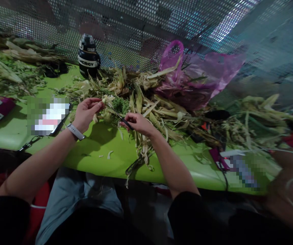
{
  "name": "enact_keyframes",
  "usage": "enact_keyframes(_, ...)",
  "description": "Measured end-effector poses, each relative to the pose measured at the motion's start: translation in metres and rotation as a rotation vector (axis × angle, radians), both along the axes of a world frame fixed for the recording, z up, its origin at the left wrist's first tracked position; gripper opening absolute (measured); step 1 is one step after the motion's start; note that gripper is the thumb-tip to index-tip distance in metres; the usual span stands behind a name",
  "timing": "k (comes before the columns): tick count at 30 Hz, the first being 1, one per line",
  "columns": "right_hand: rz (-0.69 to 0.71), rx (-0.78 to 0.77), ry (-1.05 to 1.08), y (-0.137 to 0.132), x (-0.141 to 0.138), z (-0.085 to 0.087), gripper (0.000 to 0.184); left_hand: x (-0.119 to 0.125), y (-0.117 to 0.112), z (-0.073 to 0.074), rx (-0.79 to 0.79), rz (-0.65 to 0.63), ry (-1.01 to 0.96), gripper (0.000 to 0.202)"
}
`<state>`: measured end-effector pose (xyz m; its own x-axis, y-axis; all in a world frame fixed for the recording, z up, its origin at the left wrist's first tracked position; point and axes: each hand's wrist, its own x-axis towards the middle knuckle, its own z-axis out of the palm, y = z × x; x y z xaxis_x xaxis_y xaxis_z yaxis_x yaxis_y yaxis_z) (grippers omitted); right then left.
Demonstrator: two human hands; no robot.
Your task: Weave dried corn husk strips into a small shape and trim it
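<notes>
My left hand (87, 112), a pale watch band on its wrist, pinches a small whitish flower-like piece (107, 98) between thumb and fingers. In my right hand (136, 123) is a pair of tweezers (116, 113), dark at the hand end, gripped like a pen. Their thin metal tips reach up and left to the pale piece; whether they touch it is hard to tell. Just behind both hands lies a heap of dried plant stalks and husks (138, 98), with a tuft of fine green sprigs (121, 104) among them.
On the green table (90, 153) stand a black bottle (88, 58) and a pink plastic bag (187, 85) at the back. A blurred phone (51, 117) lies left, another phone (245, 172) right. A perforated metal screen (131, 27) rises behind. Another person's arm (286, 183) shows at right.
</notes>
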<state>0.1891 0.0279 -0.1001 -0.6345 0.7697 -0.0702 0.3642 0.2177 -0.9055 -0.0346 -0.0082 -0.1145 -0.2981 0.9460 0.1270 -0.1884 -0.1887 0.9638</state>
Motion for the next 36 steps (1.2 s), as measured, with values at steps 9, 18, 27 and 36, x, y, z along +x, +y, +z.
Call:
enact_keyframes(9, -0.018, -0.003, 0.018, 0.001, -0.002, -0.004, 0.046, 0.005, 0.000, -0.004, 0.065, 0.004, 0.052, 0.019)
enact_keyframes(18, -0.056, 0.005, 0.028, -0.001, -0.010, -0.010, 0.047, 0.003, 0.001, -0.006, 0.059, 0.071, 0.143, 0.023)
enact_keyframes(27, 0.089, -0.111, 0.064, -0.002, 0.003, 0.002, 0.041, 0.001, 0.006, -0.009, 0.022, 0.040, 0.155, 0.019)
enact_keyframes(36, 0.160, -0.099, -0.095, -0.001, 0.005, 0.005, 0.036, 0.002, 0.003, -0.004, 0.022, 0.042, 0.054, 0.018)
